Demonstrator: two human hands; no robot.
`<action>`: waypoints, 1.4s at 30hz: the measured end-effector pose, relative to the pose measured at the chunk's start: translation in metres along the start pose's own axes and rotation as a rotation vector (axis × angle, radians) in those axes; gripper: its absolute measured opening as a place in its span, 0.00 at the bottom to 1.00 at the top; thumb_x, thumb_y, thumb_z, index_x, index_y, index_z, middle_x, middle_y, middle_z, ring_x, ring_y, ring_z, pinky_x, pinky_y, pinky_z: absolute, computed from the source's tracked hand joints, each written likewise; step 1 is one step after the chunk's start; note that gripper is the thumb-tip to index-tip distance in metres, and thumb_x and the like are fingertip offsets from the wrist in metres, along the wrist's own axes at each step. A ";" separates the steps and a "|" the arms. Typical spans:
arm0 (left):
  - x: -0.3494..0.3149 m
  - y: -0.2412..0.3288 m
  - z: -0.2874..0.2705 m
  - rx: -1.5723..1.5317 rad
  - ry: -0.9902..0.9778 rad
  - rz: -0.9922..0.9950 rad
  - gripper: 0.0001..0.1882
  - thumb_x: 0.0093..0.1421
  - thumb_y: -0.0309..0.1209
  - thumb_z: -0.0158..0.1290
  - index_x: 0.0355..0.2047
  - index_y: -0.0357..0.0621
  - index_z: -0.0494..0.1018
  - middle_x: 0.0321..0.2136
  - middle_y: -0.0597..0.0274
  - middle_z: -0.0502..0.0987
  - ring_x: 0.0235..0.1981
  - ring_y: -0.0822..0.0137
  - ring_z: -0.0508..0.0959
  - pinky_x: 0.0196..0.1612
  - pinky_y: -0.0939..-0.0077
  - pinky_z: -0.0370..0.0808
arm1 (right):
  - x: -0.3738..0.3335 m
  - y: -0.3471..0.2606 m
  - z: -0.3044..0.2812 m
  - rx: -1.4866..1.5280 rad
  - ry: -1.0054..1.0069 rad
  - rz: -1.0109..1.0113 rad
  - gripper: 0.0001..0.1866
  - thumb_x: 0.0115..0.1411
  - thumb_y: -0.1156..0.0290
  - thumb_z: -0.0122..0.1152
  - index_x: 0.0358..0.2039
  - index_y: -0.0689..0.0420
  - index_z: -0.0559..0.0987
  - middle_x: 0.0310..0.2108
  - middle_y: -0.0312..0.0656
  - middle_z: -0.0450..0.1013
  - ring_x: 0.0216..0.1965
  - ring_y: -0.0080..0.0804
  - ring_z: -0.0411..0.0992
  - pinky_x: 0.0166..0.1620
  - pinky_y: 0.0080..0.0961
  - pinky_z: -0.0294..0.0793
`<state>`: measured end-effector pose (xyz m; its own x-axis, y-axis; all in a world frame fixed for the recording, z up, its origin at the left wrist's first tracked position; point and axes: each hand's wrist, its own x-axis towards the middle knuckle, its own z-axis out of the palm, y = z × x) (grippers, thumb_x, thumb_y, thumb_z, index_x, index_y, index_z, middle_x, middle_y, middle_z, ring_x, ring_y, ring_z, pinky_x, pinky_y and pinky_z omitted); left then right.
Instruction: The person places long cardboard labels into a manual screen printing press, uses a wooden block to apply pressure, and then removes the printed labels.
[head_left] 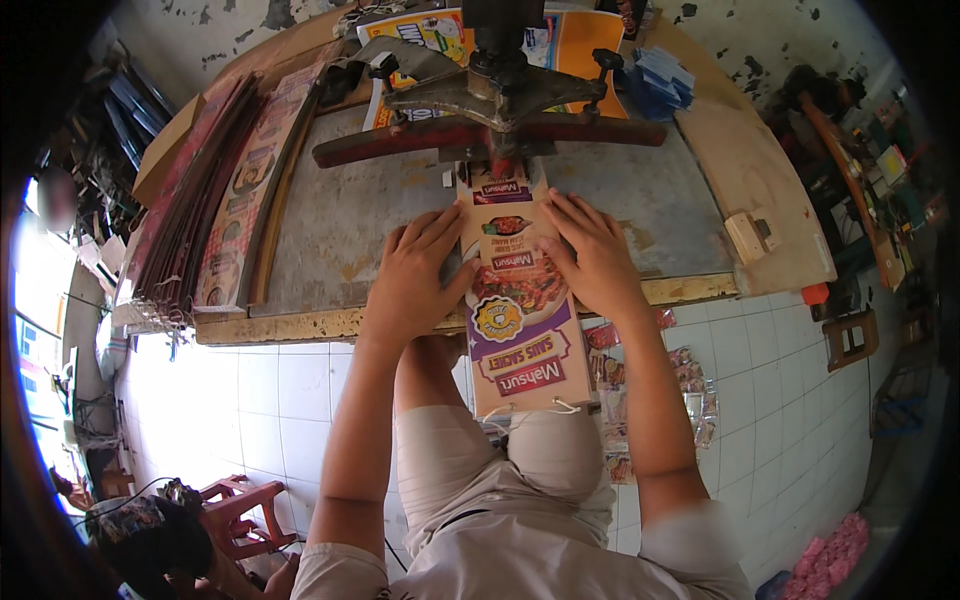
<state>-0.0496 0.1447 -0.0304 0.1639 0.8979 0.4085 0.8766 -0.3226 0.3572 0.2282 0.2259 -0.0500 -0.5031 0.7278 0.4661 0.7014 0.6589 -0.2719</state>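
A long printed cardboard strip (515,282), beige with food pictures and a purple band, lies lengthwise in front of me. Its far end is beneath the red-tipped middle of a metal press (500,120); the near end juts past the table edge over my lap. Thin white strings (540,407) hang from that near end. My left hand (415,275) rests flat along the strip's left edge, fingers stretched forward and thumb at the card. Along the right edge lies my right hand (597,255), fingers extended, its thumb touching the strip's face. Neither hand is closed around anything.
Stacked printed card strips (245,200) fill the table's left side. Blue packets (660,78) lie at the back right, and a beige block (752,236) sits near the right edge. Small packets (690,390) are on the tiled floor. Another person (150,540) is low at the left, beside a red stool (240,510).
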 end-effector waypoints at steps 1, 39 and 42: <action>0.000 0.000 0.001 -0.002 0.001 0.005 0.33 0.69 0.40 0.63 0.71 0.37 0.75 0.74 0.53 0.74 0.75 0.51 0.70 0.77 0.48 0.63 | -0.002 0.000 -0.002 0.037 0.010 0.011 0.28 0.77 0.54 0.62 0.70 0.57 0.78 0.75 0.46 0.72 0.76 0.47 0.67 0.75 0.47 0.63; -0.005 -0.006 0.001 -0.101 0.034 -0.003 0.29 0.69 0.38 0.64 0.68 0.39 0.78 0.73 0.54 0.75 0.75 0.52 0.71 0.78 0.52 0.63 | -0.068 -0.067 -0.065 0.461 0.031 -0.126 0.19 0.64 0.74 0.76 0.55 0.53 0.86 0.63 0.44 0.78 0.63 0.47 0.77 0.64 0.45 0.77; -0.007 -0.006 -0.002 -0.106 0.044 -0.005 0.29 0.69 0.38 0.63 0.68 0.39 0.78 0.73 0.54 0.75 0.75 0.52 0.71 0.78 0.51 0.64 | -0.062 -0.018 -0.080 0.322 0.200 -0.053 0.18 0.66 0.67 0.77 0.55 0.56 0.86 0.61 0.47 0.80 0.62 0.50 0.78 0.63 0.46 0.77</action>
<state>-0.0569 0.1397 -0.0336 0.1377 0.8863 0.4421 0.8244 -0.3500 0.4449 0.2874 0.1536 -0.0066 -0.4032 0.6606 0.6333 0.4665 0.7437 -0.4788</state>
